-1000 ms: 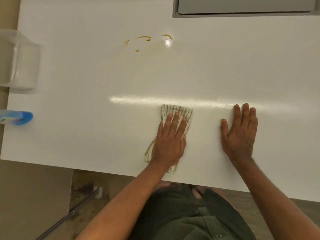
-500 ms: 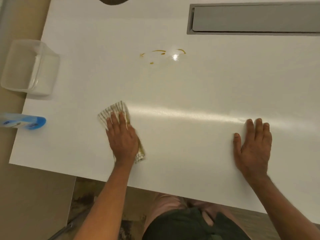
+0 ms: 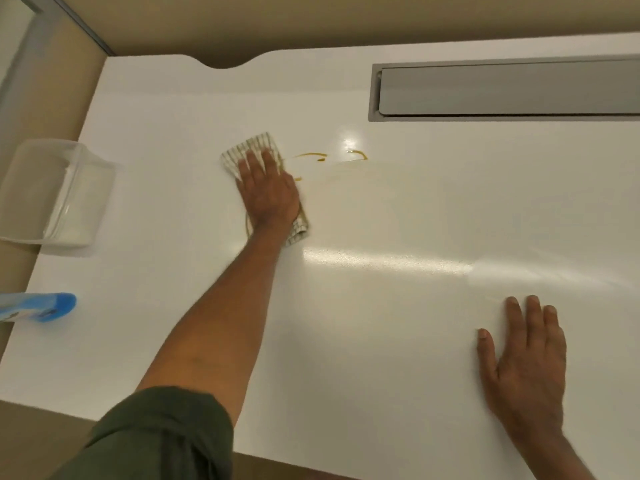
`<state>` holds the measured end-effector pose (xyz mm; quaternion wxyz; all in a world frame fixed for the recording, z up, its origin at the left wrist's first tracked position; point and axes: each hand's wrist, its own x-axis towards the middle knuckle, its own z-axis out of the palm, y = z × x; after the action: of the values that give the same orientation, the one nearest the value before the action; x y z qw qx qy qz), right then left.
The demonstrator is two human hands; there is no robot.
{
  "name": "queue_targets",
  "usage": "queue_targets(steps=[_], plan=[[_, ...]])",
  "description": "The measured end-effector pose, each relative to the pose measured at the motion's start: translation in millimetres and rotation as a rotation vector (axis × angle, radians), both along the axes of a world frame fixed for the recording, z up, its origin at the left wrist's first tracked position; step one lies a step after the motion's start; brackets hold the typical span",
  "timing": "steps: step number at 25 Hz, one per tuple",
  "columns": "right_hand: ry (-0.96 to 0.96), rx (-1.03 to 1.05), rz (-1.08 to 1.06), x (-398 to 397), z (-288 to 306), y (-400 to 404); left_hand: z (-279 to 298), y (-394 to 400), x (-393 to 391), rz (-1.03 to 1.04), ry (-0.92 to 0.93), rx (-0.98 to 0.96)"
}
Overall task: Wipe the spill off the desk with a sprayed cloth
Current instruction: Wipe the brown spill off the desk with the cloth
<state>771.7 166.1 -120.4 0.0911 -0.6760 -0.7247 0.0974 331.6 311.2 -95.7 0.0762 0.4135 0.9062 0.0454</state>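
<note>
A striped cloth (image 3: 250, 150) lies flat on the white desk (image 3: 381, 323), with my left hand (image 3: 268, 192) pressing on it, fingers straight. The cloth sits at the left end of the brown spill (image 3: 311, 155), whose thin streaks run to the right as far as a curl beside a light glare. A faint wet smear spreads below those streaks. My right hand (image 3: 523, 362) rests flat on the desk near the front right, fingers spread, holding nothing.
A clear plastic container (image 3: 59, 192) stands at the desk's left edge. A blue spray bottle (image 3: 41, 308) lies at the left edge, nearer the front. A grey cable-tray flap (image 3: 505, 88) is set into the desk at the back right.
My left hand has slid the cloth from the front of the desk away from me, up to the left end of the spill. My right hand has stayed flat in place.
</note>
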Motion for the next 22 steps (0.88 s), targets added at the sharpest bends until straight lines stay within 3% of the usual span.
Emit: queue_targets(steps=[5, 11, 14, 16, 19, 22], plan=[[0.014, -0.013, -0.012, -2.9, 3.6, 1.0, -0.3, 39.1, 79.9, -0.312, -0.021, 0.024], [-0.011, 0.001, 0.008, -0.9, 5.2, -0.7, -6.9, -99.1, 158.7, -0.731, -0.095, 0.056], [-0.003, -0.018, 0.003, 1.6, 5.2, 0.5, -3.0, -147.6, 107.5, -0.636, -0.108, 0.04], [-0.009, -0.022, 0.005, 1.4, 4.4, -0.1, 2.1, -138.0, 58.9, -0.479, -0.057, 0.022], [-0.01, -0.023, -0.006, 1.0, 2.8, -0.6, 5.1, -66.7, 18.0, -0.257, -0.007, -0.025], [-0.018, -0.015, -0.008, 3.2, -1.3, -0.9, 5.5, 16.6, 39.3, -0.157, -0.031, -0.034]])
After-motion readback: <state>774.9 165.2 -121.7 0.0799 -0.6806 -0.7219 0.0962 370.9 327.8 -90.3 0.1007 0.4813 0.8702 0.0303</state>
